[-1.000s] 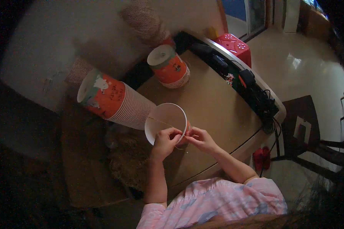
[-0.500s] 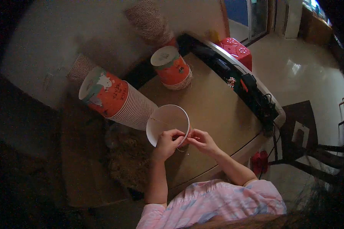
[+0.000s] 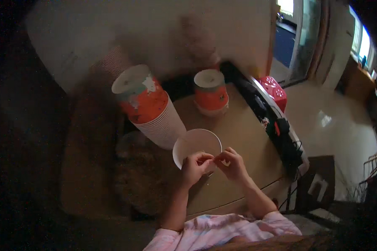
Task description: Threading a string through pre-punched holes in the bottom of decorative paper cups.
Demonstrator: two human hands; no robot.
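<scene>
A white-lined paper bucket (image 3: 197, 140) stands mouth up at the near part of the tabletop, in front of me. At its near right rim, my left hand (image 3: 193, 167) and my right hand (image 3: 232, 165) meet fingertip to fingertip. Both are closed in a pinch on a thin string, of which only a faint bit shows now. Just behind and left of the bucket leans a tall stack of paper buckets (image 3: 159, 121), upside down, the top one orange with a green band. A shorter orange stack (image 3: 211, 98) sits farther back, string around its lower part.
Brown fibrous material (image 3: 140, 180) lies dimly to the left of the bucket. Along the table's right edge run a dark strip with cables and a black adapter (image 3: 283, 125). A red stool (image 3: 274, 90) stands beyond the far right corner. The wall rises behind the stacks.
My view has shifted, so the table sits lower and farther right. Both hands stay at the bucket's rim. The string across the bucket's mouth no longer shows clearly.
</scene>
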